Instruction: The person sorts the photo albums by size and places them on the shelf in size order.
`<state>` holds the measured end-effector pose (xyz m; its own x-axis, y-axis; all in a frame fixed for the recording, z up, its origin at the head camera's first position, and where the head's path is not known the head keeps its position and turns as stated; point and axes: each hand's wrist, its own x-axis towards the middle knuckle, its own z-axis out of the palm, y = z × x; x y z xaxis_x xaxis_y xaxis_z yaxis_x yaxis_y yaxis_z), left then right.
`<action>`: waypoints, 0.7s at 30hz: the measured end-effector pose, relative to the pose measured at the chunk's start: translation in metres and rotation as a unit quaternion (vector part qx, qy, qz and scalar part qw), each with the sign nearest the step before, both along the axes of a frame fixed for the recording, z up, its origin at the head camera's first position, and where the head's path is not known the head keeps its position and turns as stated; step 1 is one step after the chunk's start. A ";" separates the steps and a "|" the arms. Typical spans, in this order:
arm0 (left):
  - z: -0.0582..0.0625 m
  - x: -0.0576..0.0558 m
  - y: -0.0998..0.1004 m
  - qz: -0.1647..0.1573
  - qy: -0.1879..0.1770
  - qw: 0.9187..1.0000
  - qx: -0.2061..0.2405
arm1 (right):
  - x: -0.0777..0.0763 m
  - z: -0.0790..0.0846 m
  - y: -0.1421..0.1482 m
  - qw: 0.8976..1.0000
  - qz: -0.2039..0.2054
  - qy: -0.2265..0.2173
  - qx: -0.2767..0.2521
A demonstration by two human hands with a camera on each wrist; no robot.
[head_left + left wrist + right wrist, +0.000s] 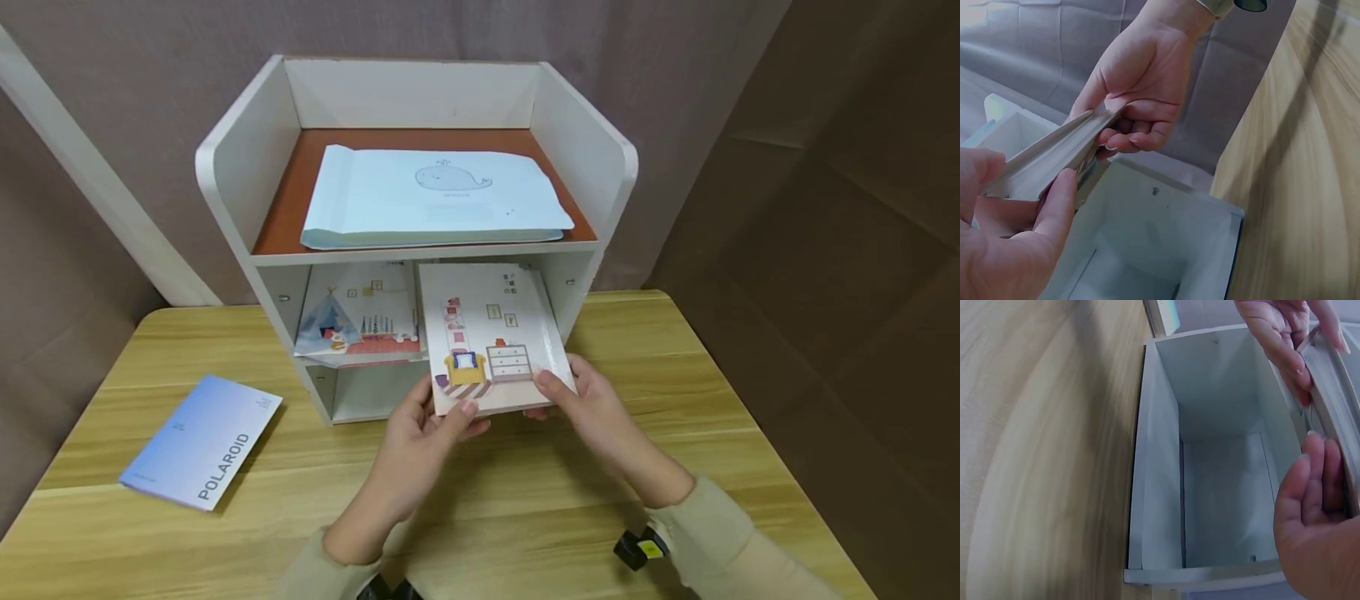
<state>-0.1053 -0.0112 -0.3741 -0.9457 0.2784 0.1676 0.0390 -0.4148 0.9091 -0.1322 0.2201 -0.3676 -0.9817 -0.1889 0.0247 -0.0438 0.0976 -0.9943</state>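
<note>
A paperback-sized notebook [495, 325], its white cover drawn with a yellow armchair and a chest of drawers, is held tilted in front of the right part of the middle shelf. My left hand [420, 437] grips its near left corner, thumb on the cover and fingers beneath. The near right corner is gripped by my right hand [600, 408] in the same way. In the right wrist view the page edges [1335, 387] face the camera between both hands. Another illustrated notebook [360, 312], with a blue tent on it, lies on the middle shelf to the left.
A white shelf unit [225, 167] stands on the wooden table [600, 533]. Its brown top board carries a pale blue book [442, 196] with a whale drawing. A blue-white POLAROID booklet [198, 442] lies on the table at left. Below is a lower compartment [1229, 494].
</note>
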 end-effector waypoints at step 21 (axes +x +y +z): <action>0.004 -0.008 -0.009 -0.003 -0.017 0.998 -0.064 | 0.000 0.000 0.010 0.994 0.092 -0.018 -0.054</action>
